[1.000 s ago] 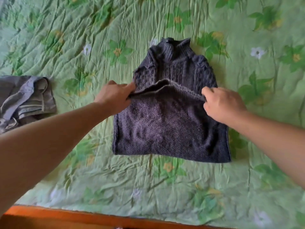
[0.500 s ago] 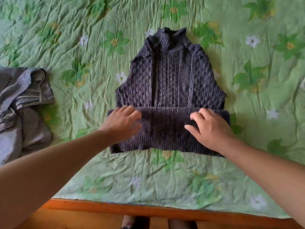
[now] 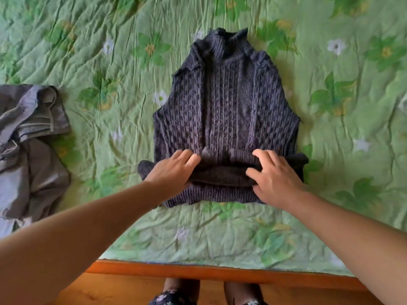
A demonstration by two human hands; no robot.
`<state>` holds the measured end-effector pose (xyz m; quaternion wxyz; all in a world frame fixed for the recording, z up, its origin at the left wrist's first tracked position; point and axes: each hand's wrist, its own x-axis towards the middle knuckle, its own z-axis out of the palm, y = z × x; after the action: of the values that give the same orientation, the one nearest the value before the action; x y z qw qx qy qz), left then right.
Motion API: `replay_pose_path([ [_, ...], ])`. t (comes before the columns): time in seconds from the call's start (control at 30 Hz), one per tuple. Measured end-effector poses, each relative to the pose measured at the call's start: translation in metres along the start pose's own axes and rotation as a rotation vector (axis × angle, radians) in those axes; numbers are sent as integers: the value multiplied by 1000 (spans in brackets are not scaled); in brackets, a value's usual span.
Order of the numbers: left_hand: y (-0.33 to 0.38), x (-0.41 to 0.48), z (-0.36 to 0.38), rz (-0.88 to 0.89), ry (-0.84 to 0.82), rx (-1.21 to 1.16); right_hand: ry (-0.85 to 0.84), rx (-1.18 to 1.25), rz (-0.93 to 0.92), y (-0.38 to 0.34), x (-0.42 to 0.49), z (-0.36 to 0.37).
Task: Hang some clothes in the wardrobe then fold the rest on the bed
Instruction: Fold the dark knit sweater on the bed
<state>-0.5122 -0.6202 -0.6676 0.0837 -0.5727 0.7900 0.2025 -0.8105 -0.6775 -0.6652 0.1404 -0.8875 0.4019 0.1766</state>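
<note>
While the dark knit sweater [image 3: 226, 102] is lying flat on the bed [image 3: 330, 150], its long axis is running straight away from the person, with the collar [image 3: 226, 38] at the far end and the hem at the near end. Both hands are sitting on a thick fold [image 3: 220, 172] that is crossing the sweater's near part. The left hand [image 3: 174, 170] is taking the fold's left portion and the right hand [image 3: 275, 179] its right portion, each about equally near to it.

The fingers [image 3: 187, 155] of both hands are bending over the top of the fold, and the right thumb is reaching along its near face. They seem to be pinching the band of knit rather than lying spread on it, though the left thumb is hiding from view.

The unfolded body is stretching beyond the fingers toward the collar. In my judgement, the coming move is calling for carrying the fold forward along that axis, both hands travelling together to keep it square. Green bedspread is running on past the collar and to the sweater's right, giving room.

Well apart to the sweater's left, a heap of grey clothes [image 3: 33, 150] is lying. On the sweater's near side, the bed's wooden edge [image 3: 198, 271] is running crosswise, a strip of bedspread lying between.
</note>
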Motion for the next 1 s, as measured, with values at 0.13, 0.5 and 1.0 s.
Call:
replay_pose_path([
  [0.13,-7,-20,19,73,50,-92,-40,9,-25,-3,-2,3],
  [0.5,-9,23,-11,-65,110,-389,104,553,141,5,39,-27],
  [1.0,-24,59,-25,-253,-270,-296,-171,575,264,26,73,-49],
])
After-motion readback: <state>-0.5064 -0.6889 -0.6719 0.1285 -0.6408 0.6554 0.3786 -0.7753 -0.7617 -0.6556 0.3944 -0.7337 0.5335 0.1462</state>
